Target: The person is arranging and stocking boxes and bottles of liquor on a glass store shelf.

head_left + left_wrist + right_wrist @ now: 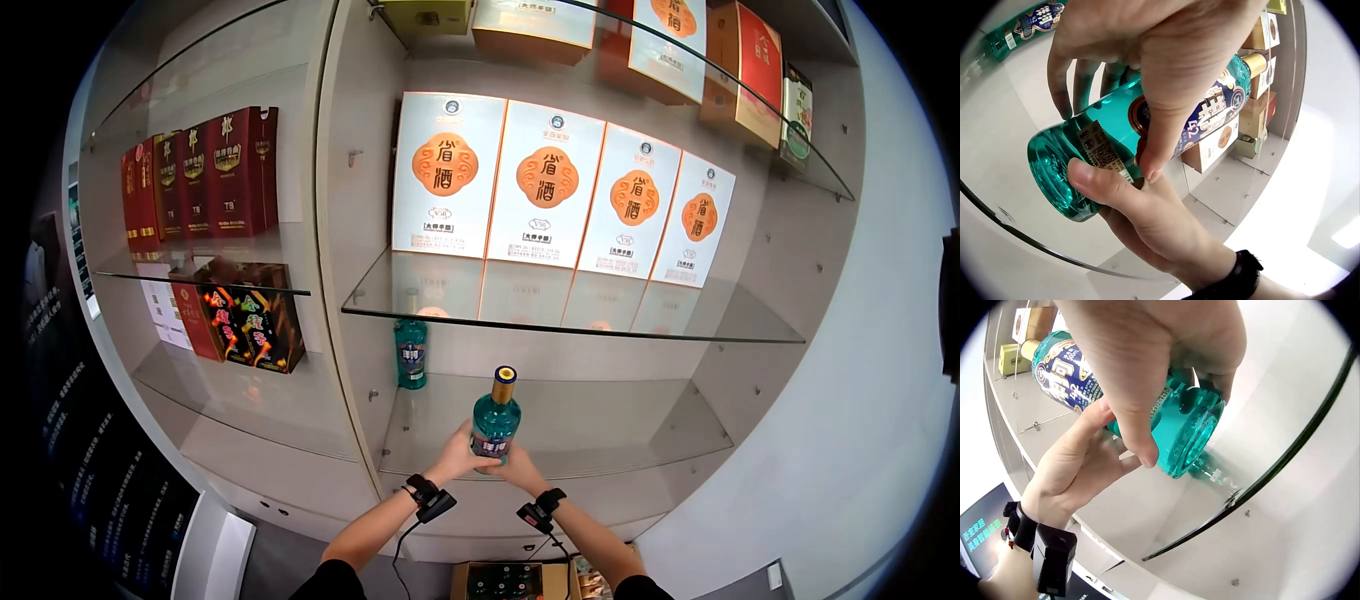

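Observation:
A teal glass bottle [495,418] with a gold neck and dark blue label is held upright between both hands at the front of the lower glass shelf. My left hand [458,455] grips its left side and my right hand [519,468] its right side, low on the body. In the left wrist view, the left hand [1160,56] curls round the bottle [1125,125], with the right thumb near its base. The right wrist view has the right hand [1160,350] curled round the bottle [1179,425], its base uncovered.
A similar teal bottle [411,354] stands at the back left of the lower shelf [600,425]. White boxes [546,185] line the glass shelf above, whose front edge [570,330] overhangs. Dark red boxes [215,175] stand in the left cabinet. Below is an open carton [553,580] holding bottles.

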Tool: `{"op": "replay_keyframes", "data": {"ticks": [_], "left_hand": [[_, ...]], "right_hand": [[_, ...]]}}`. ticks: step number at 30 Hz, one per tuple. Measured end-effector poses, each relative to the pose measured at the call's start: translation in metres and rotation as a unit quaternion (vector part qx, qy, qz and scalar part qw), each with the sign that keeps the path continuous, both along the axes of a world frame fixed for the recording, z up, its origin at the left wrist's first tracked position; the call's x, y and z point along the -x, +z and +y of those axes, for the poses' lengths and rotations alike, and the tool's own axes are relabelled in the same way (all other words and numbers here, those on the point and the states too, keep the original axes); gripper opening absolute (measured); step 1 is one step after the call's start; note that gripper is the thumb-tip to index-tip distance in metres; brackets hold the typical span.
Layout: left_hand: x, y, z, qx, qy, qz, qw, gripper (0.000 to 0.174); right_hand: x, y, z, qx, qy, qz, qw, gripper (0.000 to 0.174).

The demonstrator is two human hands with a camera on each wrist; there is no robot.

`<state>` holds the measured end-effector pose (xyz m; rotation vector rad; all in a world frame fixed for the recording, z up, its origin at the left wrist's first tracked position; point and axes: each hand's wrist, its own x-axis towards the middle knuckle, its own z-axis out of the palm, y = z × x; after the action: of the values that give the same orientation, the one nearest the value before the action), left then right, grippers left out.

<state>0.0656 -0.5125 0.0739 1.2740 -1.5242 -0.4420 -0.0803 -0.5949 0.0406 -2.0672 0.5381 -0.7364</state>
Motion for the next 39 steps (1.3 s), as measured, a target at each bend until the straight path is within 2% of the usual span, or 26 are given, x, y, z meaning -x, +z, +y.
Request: {"op": "replay_keyframes", "data": {"ticks": [4, 9, 13, 22, 24, 29, 31, 33, 35, 36, 39], "left_hand": [[-0.012, -0.016, -0.014, -0.003, -0.003, -0.015, 1.000, 0.074], [-0.018, -0.032, -0.026, -0.009, -0.046, 0.044, 0.998, 0.071], [-0.021, -0.034, -0.027, -0.018, -0.036, 0.025, 0.999, 0.071], [-0.025, -0.040, -0.034, -0.018, -0.049, 0.050, 0.997, 0.070], [-0.026, -0.041, -0.033, -0.027, -0.029, 0.021, 0.999, 0.068], [-0.025, -0.047, -0.035, 0.001, -0.017, 0.015, 1.000, 0.066], [-0.024, -0.050, -0.035, 0.004, -0.008, 0.008, 1.000, 0.065], [-0.024, -0.050, -0.035, 0.023, -0.010, 0.005, 1.000, 0.064], [-0.023, -0.044, -0.030, 0.016, 0.001, -0.013, 1.000, 0.062], [-0.022, -0.039, -0.028, -0.007, 0.005, -0.021, 1.000, 0.064], [-0.021, -0.033, -0.025, -0.030, 0.018, -0.029, 0.999, 0.066]], "right_hand": [[-0.007, -0.005, -0.005, 0.020, -0.015, 0.006, 1.000, 0.063], [-0.014, -0.028, -0.019, 0.026, -0.032, 0.014, 0.999, 0.064], [-0.018, -0.038, -0.024, 0.018, -0.032, 0.019, 0.999, 0.064], [-0.023, -0.028, -0.021, -0.028, -0.021, 0.030, 0.999, 0.068], [-0.025, -0.031, -0.022, -0.031, -0.016, 0.002, 0.999, 0.065], [-0.023, -0.030, -0.023, -0.029, 0.015, 0.013, 0.999, 0.066], [-0.023, -0.050, -0.032, 0.001, -0.015, 0.058, 0.998, 0.068], [-0.022, -0.058, -0.030, 0.002, -0.013, 0.051, 0.999, 0.068], [-0.022, -0.052, -0.019, 0.035, -0.098, 0.040, 0.994, 0.068], [-0.024, -0.047, -0.012, 0.097, -0.137, 0.050, 0.985, 0.066], [-0.027, -0.047, -0.003, 0.116, -0.170, 0.033, 0.978, 0.066]]}}
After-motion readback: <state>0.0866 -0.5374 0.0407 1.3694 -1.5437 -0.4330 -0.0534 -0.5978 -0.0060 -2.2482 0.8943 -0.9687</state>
